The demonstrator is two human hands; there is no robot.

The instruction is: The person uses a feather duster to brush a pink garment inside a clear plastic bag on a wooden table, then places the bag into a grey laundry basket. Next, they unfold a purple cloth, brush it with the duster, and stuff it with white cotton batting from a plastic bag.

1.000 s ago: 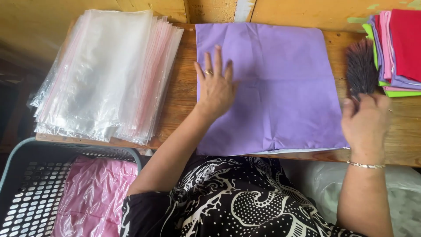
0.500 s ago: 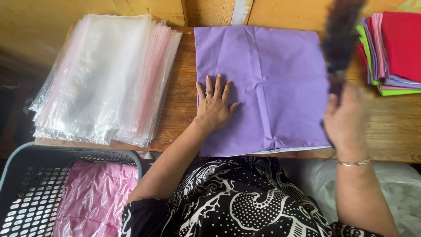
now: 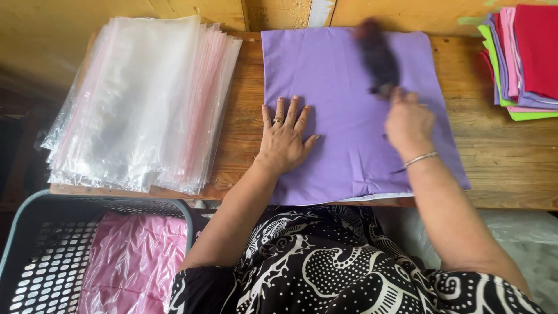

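A purple cloth (image 3: 349,116) lies flat on the wooden worktop (image 3: 500,168). The left hand (image 3: 285,142) presses palm-down on the cloth's edge at nine o'clock, fingers spread, a ring on one. The right hand (image 3: 408,125) has its grip closed on a dark brush (image 3: 376,58), blurred, over the cloth toward one o'clock. A stack of clear plastic bags (image 3: 139,99) sits at ten o'clock, folded coloured cloths (image 3: 526,55) at two o'clock. A grey basket (image 3: 35,273) holding pink wrapped cloth (image 3: 131,264) stands at seven o'clock.

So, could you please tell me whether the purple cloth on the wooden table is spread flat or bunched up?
Spread flat: the purple cloth lies smooth, the left hand pressing palm-down on it.
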